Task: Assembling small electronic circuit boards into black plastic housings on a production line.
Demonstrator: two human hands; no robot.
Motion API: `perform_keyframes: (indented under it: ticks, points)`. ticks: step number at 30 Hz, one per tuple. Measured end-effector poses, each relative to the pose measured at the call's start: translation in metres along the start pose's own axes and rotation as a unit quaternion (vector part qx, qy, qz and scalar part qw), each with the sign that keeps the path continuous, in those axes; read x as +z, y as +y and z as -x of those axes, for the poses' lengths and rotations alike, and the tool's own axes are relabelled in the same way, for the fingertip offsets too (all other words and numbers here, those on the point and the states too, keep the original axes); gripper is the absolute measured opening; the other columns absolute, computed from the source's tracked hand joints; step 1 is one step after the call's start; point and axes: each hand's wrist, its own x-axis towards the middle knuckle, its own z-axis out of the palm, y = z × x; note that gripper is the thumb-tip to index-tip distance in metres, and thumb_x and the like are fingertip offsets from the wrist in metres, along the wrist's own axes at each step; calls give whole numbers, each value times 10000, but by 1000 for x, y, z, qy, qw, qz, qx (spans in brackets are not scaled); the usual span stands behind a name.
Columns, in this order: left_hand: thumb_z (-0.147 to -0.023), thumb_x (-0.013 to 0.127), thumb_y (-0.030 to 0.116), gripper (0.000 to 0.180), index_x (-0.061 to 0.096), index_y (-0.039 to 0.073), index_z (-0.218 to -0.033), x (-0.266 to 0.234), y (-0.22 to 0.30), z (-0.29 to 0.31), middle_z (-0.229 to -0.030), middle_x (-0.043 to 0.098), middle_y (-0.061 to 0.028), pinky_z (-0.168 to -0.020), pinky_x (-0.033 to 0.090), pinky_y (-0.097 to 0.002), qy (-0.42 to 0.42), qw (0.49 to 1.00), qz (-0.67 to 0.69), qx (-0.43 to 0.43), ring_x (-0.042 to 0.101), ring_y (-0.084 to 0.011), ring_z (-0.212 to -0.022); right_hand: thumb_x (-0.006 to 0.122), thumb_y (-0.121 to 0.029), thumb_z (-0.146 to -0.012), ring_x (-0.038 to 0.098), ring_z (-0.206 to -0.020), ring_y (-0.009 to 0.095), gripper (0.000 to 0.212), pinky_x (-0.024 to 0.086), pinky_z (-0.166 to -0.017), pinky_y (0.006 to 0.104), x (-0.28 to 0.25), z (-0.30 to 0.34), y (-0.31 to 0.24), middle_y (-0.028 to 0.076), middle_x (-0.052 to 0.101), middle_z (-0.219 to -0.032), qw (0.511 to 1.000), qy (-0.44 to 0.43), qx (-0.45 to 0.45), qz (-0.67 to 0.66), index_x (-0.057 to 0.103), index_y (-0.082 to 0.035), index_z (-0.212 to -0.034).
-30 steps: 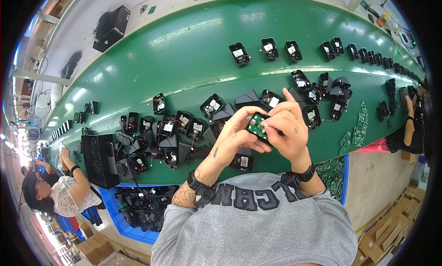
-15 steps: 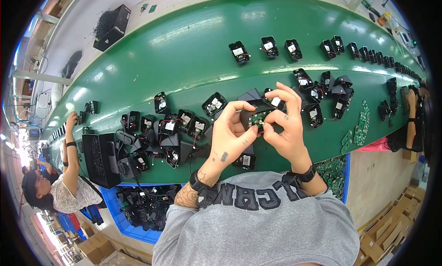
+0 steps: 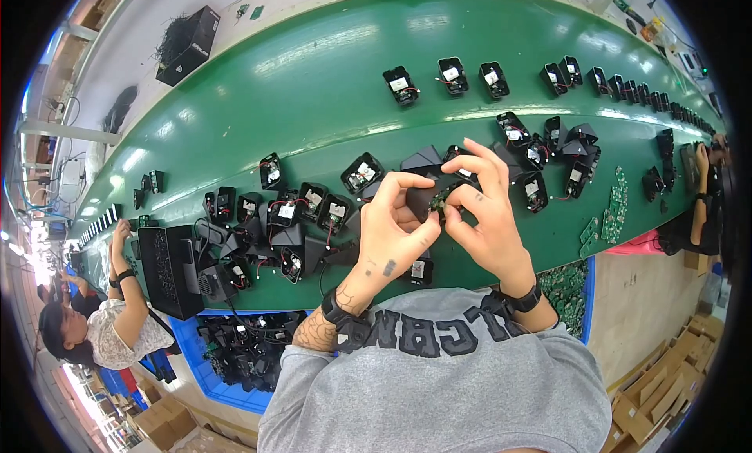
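A small black plastic housing (image 3: 421, 200) is in my left hand (image 3: 388, 237), fingers curled behind it and thumb at its lower edge. A green circuit board (image 3: 439, 200) shows at the housing's open side, seen nearly edge-on. My right hand (image 3: 487, 232) is closed in a pinch at the board's edge, thumb and index fingertip together, the other fingers raised. Exactly what lies between those fingertips is partly hidden. Below my hands, another black housing (image 3: 420, 271) with a white part inside rests on the green table (image 3: 486, 253).
Several open black housings (image 3: 335, 213) with red wires crowd the table at left; more (image 3: 580, 171) lie at right beside loose green boards (image 3: 615, 206). Housings (image 3: 453, 75) line the far strip. A blue bin (image 3: 227, 394) holds black parts. Co-workers sit at both sides.
The housing has tilted in my hands, so less of the board's face shows. My right fingertips have shifted slightly left. The left co-worker's hand has come down.
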Motion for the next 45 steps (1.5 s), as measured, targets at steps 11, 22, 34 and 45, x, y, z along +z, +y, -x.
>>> perform_keyframes:
  ticks: [11,22,34,45]
  points:
    - [-788,648,-28,344,523,-34,-1108,0,1,-7,-1045,655,-145,-758,590,-295,-3,966,-241,99,696,-179,-861,708,21,-709,480,-1237,320,151,415,-973,447,2,6,17,57,632,-1096,998,53,3,45,673,-36,-845]
    - [-794,471,141,278,551,-47,-982,-39,11,-24,-726,667,-215,-410,535,-279,-154,966,55,-199,655,-257,-495,732,-86,-646,642,-922,208,256,501,-861,403,-31,-7,12,14,674,-905,962,-31,-270,39,727,-111,-902]
    - [-824,557,93,256,552,-44,-1041,-24,23,-19,-848,668,-153,-577,572,-269,-100,988,43,-107,682,-187,-641,732,-47,-692,483,-1220,282,147,405,-1011,457,-24,-9,-5,47,613,-1083,988,-19,-139,63,673,-82,-822]
    - [-777,679,4,386,547,-49,-1135,-1,2,-8,-923,666,-93,-695,555,-238,47,932,-257,251,661,-109,-797,749,6,-710,409,-1322,325,110,322,-1095,462,10,-3,6,85,579,-1164,957,105,196,-189,724,-47,-803]
